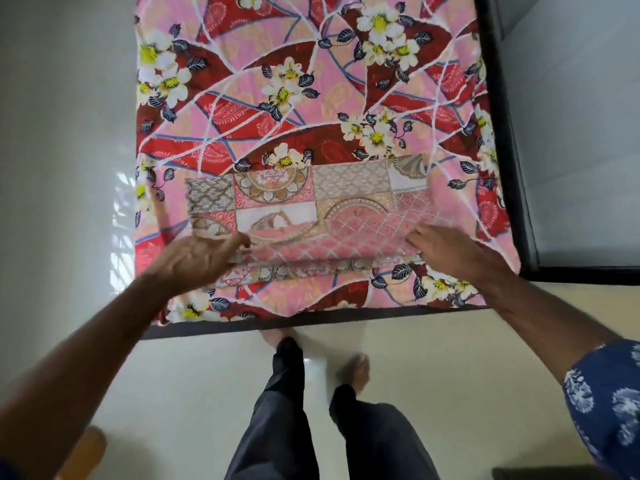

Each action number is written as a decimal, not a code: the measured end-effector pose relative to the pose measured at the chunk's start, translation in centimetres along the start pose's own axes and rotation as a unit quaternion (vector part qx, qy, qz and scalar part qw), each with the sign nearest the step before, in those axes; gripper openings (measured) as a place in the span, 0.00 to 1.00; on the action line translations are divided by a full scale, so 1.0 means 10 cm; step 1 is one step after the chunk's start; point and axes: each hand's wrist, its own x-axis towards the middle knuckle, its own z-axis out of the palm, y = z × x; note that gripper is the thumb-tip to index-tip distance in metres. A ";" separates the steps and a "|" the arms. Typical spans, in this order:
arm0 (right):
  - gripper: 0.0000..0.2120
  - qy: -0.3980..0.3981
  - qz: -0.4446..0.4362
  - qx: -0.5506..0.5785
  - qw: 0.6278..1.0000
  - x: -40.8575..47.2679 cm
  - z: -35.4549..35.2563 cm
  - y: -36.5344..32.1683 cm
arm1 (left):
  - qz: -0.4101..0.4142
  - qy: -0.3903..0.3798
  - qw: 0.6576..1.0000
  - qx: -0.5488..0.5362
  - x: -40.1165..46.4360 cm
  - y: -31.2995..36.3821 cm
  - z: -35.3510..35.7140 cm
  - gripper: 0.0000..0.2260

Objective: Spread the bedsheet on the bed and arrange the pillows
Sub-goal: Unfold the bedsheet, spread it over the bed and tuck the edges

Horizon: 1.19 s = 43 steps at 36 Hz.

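one folded bedsheet (308,216), two hands (199,259), one bed (311,81)

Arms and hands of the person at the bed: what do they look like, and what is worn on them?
Both forearms are bare, and neither the left hand nor the right hand wears a glove. No ring or watch can be made out, though the picture is slightly blurred. On the right upper arm sits a dark blue short sleeve with white leaf-like prints. The left arm's sleeve cannot be made out.
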 end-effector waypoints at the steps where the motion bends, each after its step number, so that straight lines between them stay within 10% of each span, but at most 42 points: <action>1: 0.23 -0.024 -0.007 -0.001 1.000 -0.09 0.05 -0.03 | 0.026 -0.004 0.999 0.024 -0.10 0.05 0.14 0.19; 7: 0.40 -0.190 -0.021 0.039 0.981 -0.69 0.18 -0.27 | 0.074 -0.020 0.990 0.119 -0.70 0.57 0.94 0.31; 11: 0.37 -0.237 -0.043 0.069 0.968 -1.07 0.43 -0.49 | -0.045 -0.254 0.961 0.102 -0.89 1.04 1.33 0.29; 20: 0.29 -0.309 0.002 0.132 0.942 -1.33 1.28 -0.98 | -0.148 -0.412 0.892 0.116 -0.99 1.07 1.72 0.31; 27: 0.19 -0.217 0.021 0.174 0.960 -0.86 1.11 -0.81 | -0.164 -0.158 0.971 0.071 -0.73 0.85 1.56 0.21; 43: 0.31 -0.023 0.040 0.169 0.985 1.09 0.08 -0.82 | -0.319 0.060 0.945 -0.050 0.40 -0.38 0.77 0.28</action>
